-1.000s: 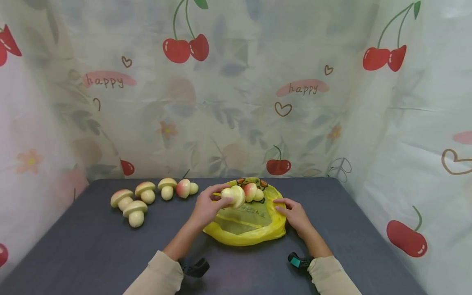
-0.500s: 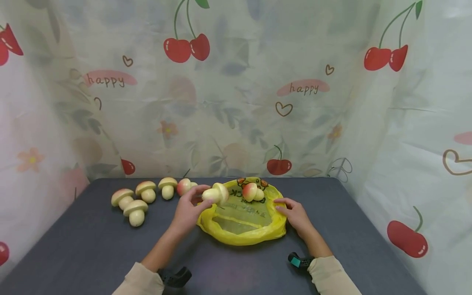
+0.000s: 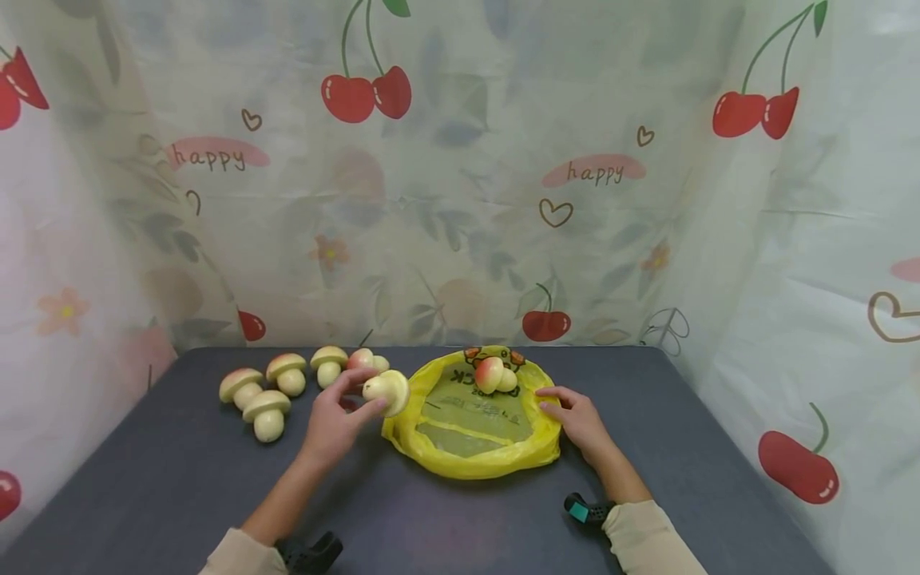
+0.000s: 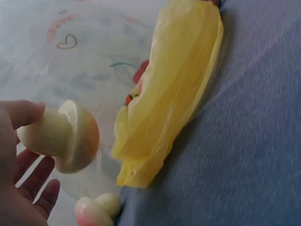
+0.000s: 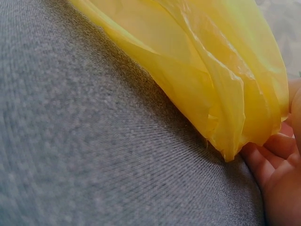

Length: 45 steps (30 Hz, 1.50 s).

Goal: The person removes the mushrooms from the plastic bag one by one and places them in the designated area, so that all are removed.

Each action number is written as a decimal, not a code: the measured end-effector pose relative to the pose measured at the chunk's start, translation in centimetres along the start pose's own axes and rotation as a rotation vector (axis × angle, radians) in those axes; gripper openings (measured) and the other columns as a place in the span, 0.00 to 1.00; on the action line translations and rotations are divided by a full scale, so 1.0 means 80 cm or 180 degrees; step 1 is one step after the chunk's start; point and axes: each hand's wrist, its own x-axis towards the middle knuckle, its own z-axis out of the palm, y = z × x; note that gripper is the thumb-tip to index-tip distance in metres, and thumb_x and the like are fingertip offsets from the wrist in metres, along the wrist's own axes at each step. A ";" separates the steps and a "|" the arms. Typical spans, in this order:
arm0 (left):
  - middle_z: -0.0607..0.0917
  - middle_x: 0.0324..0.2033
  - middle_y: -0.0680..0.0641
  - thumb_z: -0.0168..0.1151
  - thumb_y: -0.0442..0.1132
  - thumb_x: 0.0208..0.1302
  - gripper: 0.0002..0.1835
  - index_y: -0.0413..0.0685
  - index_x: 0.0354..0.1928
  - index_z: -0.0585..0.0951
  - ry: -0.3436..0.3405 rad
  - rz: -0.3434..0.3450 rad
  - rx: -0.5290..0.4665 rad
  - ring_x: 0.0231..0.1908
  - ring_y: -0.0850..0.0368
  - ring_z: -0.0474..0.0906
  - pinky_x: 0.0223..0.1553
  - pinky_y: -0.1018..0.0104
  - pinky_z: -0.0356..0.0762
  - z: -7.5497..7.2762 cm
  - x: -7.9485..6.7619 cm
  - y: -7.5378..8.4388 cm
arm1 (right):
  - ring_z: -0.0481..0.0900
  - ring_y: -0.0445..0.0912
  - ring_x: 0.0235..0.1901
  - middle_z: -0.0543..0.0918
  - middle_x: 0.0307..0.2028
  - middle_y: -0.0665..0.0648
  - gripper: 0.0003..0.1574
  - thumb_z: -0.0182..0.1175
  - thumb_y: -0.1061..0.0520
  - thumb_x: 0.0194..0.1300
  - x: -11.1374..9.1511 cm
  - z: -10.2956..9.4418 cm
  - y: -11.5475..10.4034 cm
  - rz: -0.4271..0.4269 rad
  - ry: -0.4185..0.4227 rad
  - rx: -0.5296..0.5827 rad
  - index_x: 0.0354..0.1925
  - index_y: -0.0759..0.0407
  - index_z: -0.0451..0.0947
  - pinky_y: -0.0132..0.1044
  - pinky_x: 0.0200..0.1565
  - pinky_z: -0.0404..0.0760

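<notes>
My left hand [image 3: 334,423] grips a toy mushroom [image 3: 388,391] by its pale stem, thumb on one side and fingers on the other. In the left wrist view the cap of this mushroom [image 4: 77,136] points away from the palm, with an orange tint on top. It hangs in the air just left of a yellow plastic bag [image 3: 474,467] whose mouth is spread wide. Inside the bag, near the back, lies a red-tinted toy mushroom [image 3: 494,375]. My right hand [image 3: 580,423] pinches the bag's right rim; in the right wrist view the folds hide part of the fingers [image 5: 277,146].
Several more toy mushrooms stand at the back left of the dark table [image 3: 172,495], among them a pale-capped one [image 3: 267,415]. A red-capped mushroom [image 3: 362,359] lies on its side behind my left hand. A cherry-print curtain [image 3: 460,176] closes off the back and sides.
My left hand has carried its mushroom leftward, from over the bag to beyond its left rim. The bag's left side has spread outward. My right hand has stayed at the right rim.
</notes>
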 end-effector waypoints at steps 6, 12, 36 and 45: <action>0.83 0.45 0.47 0.75 0.39 0.55 0.23 0.45 0.53 0.81 0.0063 -0.0038 0.0357 0.43 0.56 0.74 0.39 0.59 0.71 -0.021 0.001 -0.012 | 0.72 0.53 0.54 0.76 0.58 0.60 0.18 0.59 0.56 0.70 0.001 0.000 0.000 -0.0007 0.0006 -0.0008 0.55 0.57 0.80 0.44 0.54 0.73; 0.83 0.46 0.44 0.76 0.38 0.52 0.23 0.43 0.52 0.82 0.0013 0.0125 0.0749 0.48 0.46 0.74 0.49 0.49 0.66 -0.042 -0.001 -0.025 | 0.72 0.53 0.55 0.76 0.58 0.60 0.18 0.59 0.56 0.70 0.000 0.004 -0.001 0.0001 0.0009 0.0007 0.55 0.58 0.80 0.46 0.54 0.73; 0.82 0.46 0.43 0.77 0.42 0.51 0.27 0.47 0.55 0.81 -0.0707 0.0401 0.1533 0.49 0.41 0.73 0.51 0.41 0.64 -0.068 -0.001 -0.051 | 0.71 0.54 0.58 0.76 0.59 0.61 0.18 0.60 0.55 0.69 -0.001 0.001 -0.001 -0.0011 0.0027 0.0056 0.55 0.59 0.80 0.47 0.56 0.72; 0.81 0.49 0.42 0.73 0.42 0.56 0.24 0.42 0.54 0.80 -0.0554 0.0348 0.1153 0.53 0.42 0.72 0.54 0.42 0.65 -0.065 0.000 -0.050 | 0.69 0.55 0.60 0.76 0.59 0.61 0.18 0.60 0.56 0.69 -0.001 -0.001 0.000 0.0012 0.0058 0.0070 0.55 0.59 0.81 0.51 0.59 0.69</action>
